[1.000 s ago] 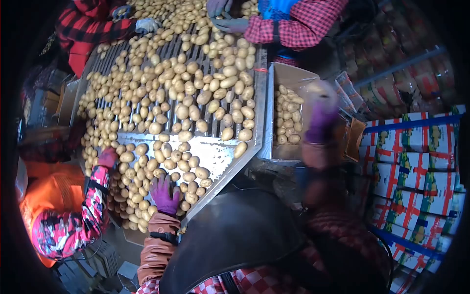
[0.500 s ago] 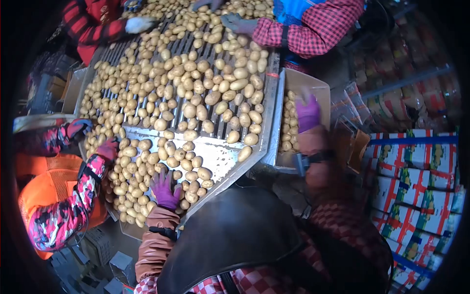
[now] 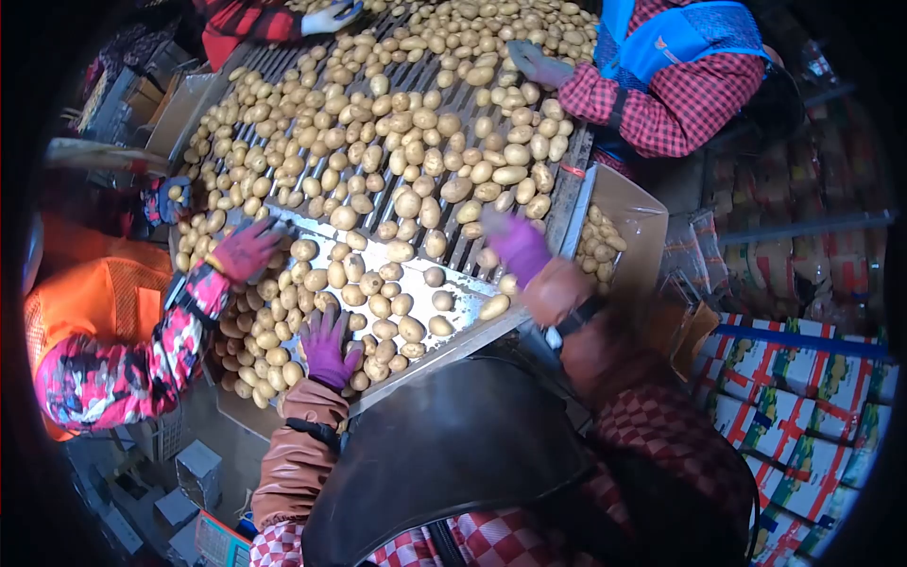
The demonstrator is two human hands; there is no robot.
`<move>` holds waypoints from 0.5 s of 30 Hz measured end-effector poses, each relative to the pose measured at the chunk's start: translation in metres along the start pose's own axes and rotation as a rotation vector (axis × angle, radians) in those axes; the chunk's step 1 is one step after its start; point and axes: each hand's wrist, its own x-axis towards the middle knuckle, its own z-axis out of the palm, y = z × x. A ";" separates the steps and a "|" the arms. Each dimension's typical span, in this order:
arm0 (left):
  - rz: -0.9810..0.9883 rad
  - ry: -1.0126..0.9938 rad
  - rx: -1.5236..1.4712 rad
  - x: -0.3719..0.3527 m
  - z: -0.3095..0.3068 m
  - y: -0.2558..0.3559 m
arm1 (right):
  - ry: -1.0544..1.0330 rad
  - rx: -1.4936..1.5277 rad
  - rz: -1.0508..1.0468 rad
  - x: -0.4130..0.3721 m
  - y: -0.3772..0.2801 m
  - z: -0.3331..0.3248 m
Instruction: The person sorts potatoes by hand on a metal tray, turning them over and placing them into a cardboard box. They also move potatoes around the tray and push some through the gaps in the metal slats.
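My left hand [image 3: 329, 350], in a purple glove with greyish fingertips, lies with fingers spread on the potatoes [image 3: 385, 307] heaped at the near end of the metal chute [image 3: 444, 324]. My right hand [image 3: 518, 248], also gloved in purple, is over the right side of the roller conveyor [image 3: 460, 253], close to several loose potatoes. Motion smears its fingers, so I cannot tell whether it holds one. Below its wrist, one long potato [image 3: 493, 307] rests near the chute's edge.
A cardboard box [image 3: 635, 213] part-filled with potatoes stands against the conveyor's right side. Printed cartons [image 3: 789, 416] are stacked at the lower right. A co-worker in an orange vest [image 3: 118, 302] reaches in from the left; two other people's gloved hands [image 3: 539, 64] [image 3: 331, 17] work across the conveyor.
My right hand has moved left from the box to over the conveyor. My left hand stays on the potatoes. The view has shifted, and the left co-worker's hand has moved towards the chute.
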 end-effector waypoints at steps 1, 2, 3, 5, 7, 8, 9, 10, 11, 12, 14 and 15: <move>0.000 0.006 0.000 -0.001 0.002 0.000 | 0.117 -0.729 -0.480 0.007 -0.003 -0.032; 0.001 0.010 0.001 -0.001 0.004 -0.001 | 0.266 -0.938 -0.534 0.017 -0.006 -0.054; 0.003 0.013 0.003 -0.002 0.004 -0.001 | 0.349 -1.022 -0.478 0.031 -0.009 -0.075; -0.020 -0.016 -0.008 -0.001 0.001 0.001 | 0.266 -0.928 -0.276 0.058 -0.009 -0.109; -0.029 -0.031 -0.004 -0.002 0.000 0.001 | 0.079 -0.527 -0.057 0.079 -0.006 -0.133; -0.025 -0.023 -0.003 -0.003 0.001 0.000 | -0.039 -0.165 0.028 0.085 -0.002 -0.142; -0.029 -0.031 -0.003 -0.005 0.001 0.000 | -0.152 0.183 0.105 0.087 0.001 -0.148; -0.031 -0.037 -0.004 -0.005 0.000 0.000 | -0.258 0.447 0.144 0.087 0.007 -0.151; -0.033 -0.042 -0.007 -0.004 -0.001 0.000 | -0.368 0.675 0.199 0.087 0.013 -0.153; -0.043 -0.043 -0.004 -0.003 -0.002 0.002 | -0.419 0.803 0.205 0.085 0.021 -0.152; -0.044 -0.057 0.006 0.000 -0.005 0.005 | -0.465 0.998 0.190 0.076 0.034 -0.142; -0.042 -0.067 0.005 0.003 -0.005 0.005 | -0.382 0.970 0.161 0.062 0.027 -0.130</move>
